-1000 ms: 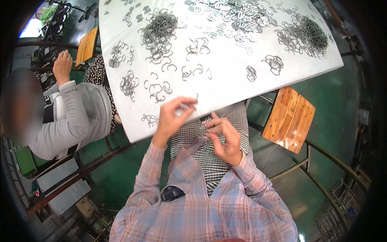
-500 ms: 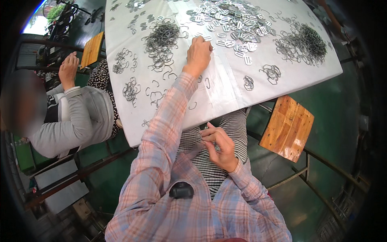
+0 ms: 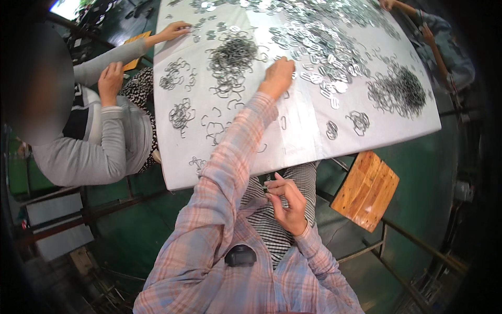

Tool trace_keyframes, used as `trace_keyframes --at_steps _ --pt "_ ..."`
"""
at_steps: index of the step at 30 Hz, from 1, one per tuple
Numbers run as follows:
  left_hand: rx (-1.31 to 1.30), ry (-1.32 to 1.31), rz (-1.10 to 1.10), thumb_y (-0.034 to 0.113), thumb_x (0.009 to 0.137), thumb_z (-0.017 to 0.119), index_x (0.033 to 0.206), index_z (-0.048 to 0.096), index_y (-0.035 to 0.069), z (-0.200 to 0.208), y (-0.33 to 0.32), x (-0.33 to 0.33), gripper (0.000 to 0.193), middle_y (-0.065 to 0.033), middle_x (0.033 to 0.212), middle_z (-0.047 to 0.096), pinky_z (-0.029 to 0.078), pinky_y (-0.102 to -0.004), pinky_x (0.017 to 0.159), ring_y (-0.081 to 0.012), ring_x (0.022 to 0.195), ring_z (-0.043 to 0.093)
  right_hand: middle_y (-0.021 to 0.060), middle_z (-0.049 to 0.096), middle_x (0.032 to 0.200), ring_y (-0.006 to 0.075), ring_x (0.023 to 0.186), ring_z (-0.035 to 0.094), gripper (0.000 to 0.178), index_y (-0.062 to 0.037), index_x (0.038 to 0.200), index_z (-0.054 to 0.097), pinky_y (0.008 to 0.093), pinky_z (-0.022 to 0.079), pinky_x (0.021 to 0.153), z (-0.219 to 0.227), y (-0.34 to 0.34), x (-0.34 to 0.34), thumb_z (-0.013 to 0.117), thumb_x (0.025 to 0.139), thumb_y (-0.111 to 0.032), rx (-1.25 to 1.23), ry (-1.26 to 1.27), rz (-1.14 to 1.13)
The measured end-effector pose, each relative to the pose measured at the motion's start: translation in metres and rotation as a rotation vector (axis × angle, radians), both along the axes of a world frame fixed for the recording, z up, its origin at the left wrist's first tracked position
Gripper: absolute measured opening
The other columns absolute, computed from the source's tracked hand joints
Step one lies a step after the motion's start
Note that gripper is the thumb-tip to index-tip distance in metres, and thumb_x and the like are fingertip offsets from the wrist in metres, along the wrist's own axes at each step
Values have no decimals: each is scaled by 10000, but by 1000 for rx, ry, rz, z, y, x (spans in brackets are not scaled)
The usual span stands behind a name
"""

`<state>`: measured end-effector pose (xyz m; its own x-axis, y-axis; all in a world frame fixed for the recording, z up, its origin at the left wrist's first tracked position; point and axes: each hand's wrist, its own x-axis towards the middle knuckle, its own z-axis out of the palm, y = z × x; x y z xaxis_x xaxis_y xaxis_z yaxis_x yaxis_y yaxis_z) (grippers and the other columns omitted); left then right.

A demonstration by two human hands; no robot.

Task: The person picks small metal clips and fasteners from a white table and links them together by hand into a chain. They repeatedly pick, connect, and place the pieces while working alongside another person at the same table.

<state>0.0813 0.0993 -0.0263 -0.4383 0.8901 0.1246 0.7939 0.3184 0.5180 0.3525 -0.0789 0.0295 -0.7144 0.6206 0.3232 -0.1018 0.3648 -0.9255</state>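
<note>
My left hand (image 3: pixel 278 77) reaches across the white table, fingers curled down at the edge of a heap of flat, slotted metal buckles (image 3: pixel 324 55). Its fingertips are partly hidden, so what they pinch, if anything, does not show. Bent wire rings (image 3: pixel 230 58) lie in a tangled pile just left of that hand. Over my lap, in front of the table edge, my right hand (image 3: pixel 288 205) is closed in a pinch, thumb against fingers. Whatever lies between those fingertips is too small to make out.
A second wire heap (image 3: pixel 400 91) lies at the right, with small wire clusters (image 3: pixel 359 123) nearer the edge. Wooden stools (image 3: pixel 366 191) stand beside the table. One co-worker's hand (image 3: pixel 175 30) reaches over the far left; another person's arm (image 3: pixel 435 49) is at the far right.
The view has shifted, showing more of the far side. The left co-worker's arm now extends over the table, and another person has come into view at right. My right hand keeps its pinch.
</note>
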Motion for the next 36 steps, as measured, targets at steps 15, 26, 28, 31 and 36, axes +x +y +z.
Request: trace_keyframes --at_steps 15,26,28,31,36 --pt "281 -796 148 -40 847 678 1035 709 -21 64 -276 131 192 -111 952 701 554 -278 781 -176 875 695 137 641 871 265 811 638 124 13 864 587 494 514 986 -16 -1 -17 668 815 94 22 -88 -60" --pt "379 -680 212 -62 783 725 993 725 -7 68 -288 139 217 -104 890 696 546 -282 682 -181 782 697 158 657 946 283 869 651 119 19 913 616 432 519 957 -21 -3 -15 666 819 71 37 -168 -25" --pt "406 -664 189 -65 784 725 983 729 0 68 -292 141 210 -103 876 696 541 -278 676 -180 774 693 166 660 1003 283 929 644 116 26 959 633 388 501 938 -18 10 -11 641 844 38 -17 -163 -3" --pt "444 -677 181 -72 783 726 969 736 14 65 -294 144 205 -98 848 691 532 -277 669 -183 757 683 163 649 1048 278 1004 625 164 31 1027 653 348 476 899 -10 38 -26 585 878 21 5 -164 -79" --pt "479 -674 142 -62 795 726 959 729 15 51 -300 150 181 -93 853 683 520 -288 656 -199 758 671 93 639 1078 294 997 613 267 -77 1073 690 360 508 832 -22 45 -137 639 827 10 448 -216 275"
